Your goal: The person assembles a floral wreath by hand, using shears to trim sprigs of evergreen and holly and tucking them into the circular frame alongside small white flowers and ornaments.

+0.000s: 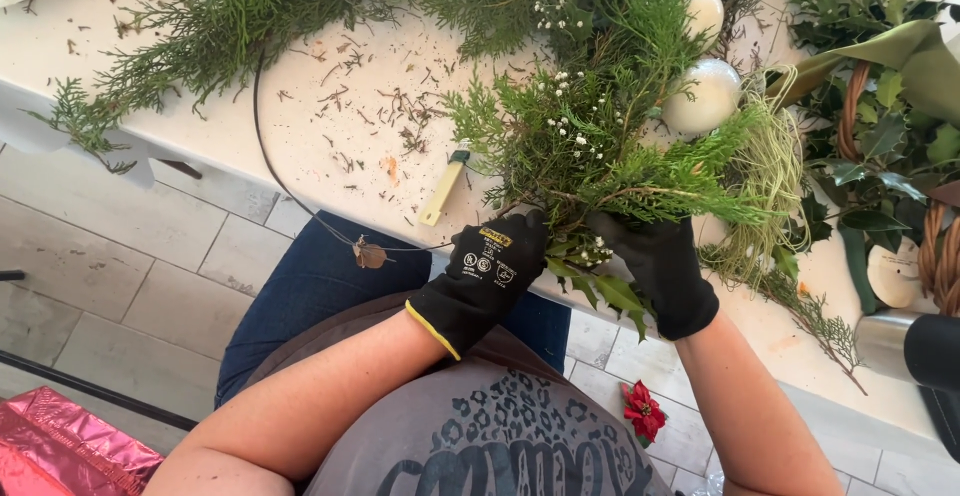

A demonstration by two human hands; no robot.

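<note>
Head view, looking down over the edge of a white surface (330, 106).

Both hands gloved in black. Left hand (487, 271) is clenched around the stem end of a bunch (600, 161) of cedar-like greens with small white flowers. Right hand (660, 266) is closed on the same bunch just beside it, fingers curled over the stems from the right. The two grips nearly touch, and broad leaves (600, 291) hang out below between them.

The bunch sits at the near edge of the surface, stem end over the edge toward the body, tips fanned out away from the person.

Around it: two pale baubles (700, 96) just beyond the tips, and a hank of pale green raffia (770, 171) touching the bunch's right side. More greens (210, 26) lie well apart at upper left. A thin dark wire (262, 146) runs off the surface edge, and a yellowish flat tool (443, 188) lies near the left hand. Cuttings are scattered across the surface. Wicker basket (940, 246) with dark leaves at far right. A red poinsettia bloom (643, 411) lies on the tiled floor (120, 256).

Judgement: the step in hand is gathering and squaring the stems into one tight bundle. A next move would call for one hand to keep the stems pinched while the other frees itself for a binding. Wire and raffia both lie within reach. Loosening both grips at once would let the bunch splay.
</note>
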